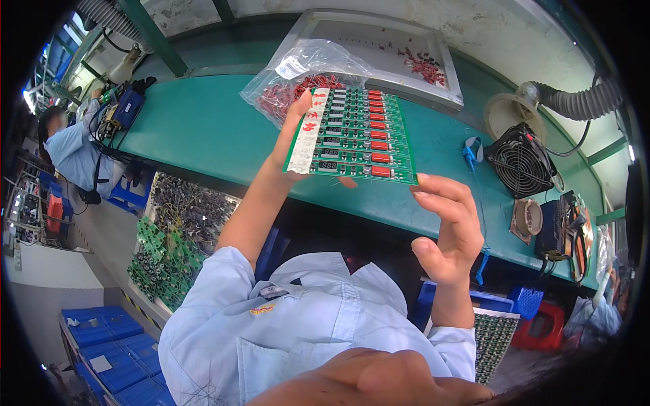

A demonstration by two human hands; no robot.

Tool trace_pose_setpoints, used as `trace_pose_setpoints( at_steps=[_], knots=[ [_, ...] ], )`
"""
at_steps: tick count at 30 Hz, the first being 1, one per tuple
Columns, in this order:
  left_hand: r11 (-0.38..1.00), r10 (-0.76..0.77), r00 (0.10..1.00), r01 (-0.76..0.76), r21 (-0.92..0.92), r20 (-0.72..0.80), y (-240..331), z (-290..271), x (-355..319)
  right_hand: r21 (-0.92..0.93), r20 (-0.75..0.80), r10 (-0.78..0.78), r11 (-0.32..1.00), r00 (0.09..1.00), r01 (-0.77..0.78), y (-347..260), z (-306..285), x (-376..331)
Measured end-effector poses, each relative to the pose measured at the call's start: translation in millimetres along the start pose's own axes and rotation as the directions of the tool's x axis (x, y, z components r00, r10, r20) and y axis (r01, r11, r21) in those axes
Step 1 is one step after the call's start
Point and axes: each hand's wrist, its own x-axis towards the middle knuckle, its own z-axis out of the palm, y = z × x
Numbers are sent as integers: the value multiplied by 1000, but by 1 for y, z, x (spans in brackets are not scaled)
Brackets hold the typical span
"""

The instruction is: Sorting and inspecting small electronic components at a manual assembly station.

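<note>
My left hand [287,139] grips a green circuit board panel [355,135] by its left edge, holding it up over the front of the bench. The panel carries rows of red cylindrical parts, small displays and a pale tape strip with red handwriting. Most of the left fingers are hidden behind it. My right hand [450,230] is beside the panel's near right corner with fingers apart. Its index fingertip is at that corner; whether it touches, I cannot tell. Behind the panel lies a clear plastic bag [298,71] of red parts.
A metal-framed tray [365,47] with loose red parts stands at the back of the green bench [196,115]. On the right are a black fan [521,161] and a soldering tool stand [526,218]. Boards fill a box [166,264] at left; another person [74,149] sits far left.
</note>
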Motion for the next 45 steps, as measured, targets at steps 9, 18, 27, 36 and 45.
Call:
trace_pose_setpoints(
  at_steps=[9, 18, 27, 36, 45],
  knots=[
    [1000, -20, 1000, 20, -17, 21, -4, -2, -5, -17, -10, -5, 1000, 1000, 5, 0, 5, 2],
    [997, -28, 999, 25, 67, 35, -37, -7, -36, -104, -187, 130, 983, 974, -152, 4, 0, 6],
    [950, -39, 956, 127, 286, -292, -102, 40, -73, 126, -7, 728, 680, 685, -722, 35, -40, 6],
    [882, -42, 978, 133, 451, -206, -125, 38, -106, 27, 102, 721, 687, 686, -726, 25, -46, 7],
    [883, -45, 979, 132, 451, -199, -127, 38, -114, -228, 141, 520, 845, 843, -483, 33, -47, 1]
  ],
)
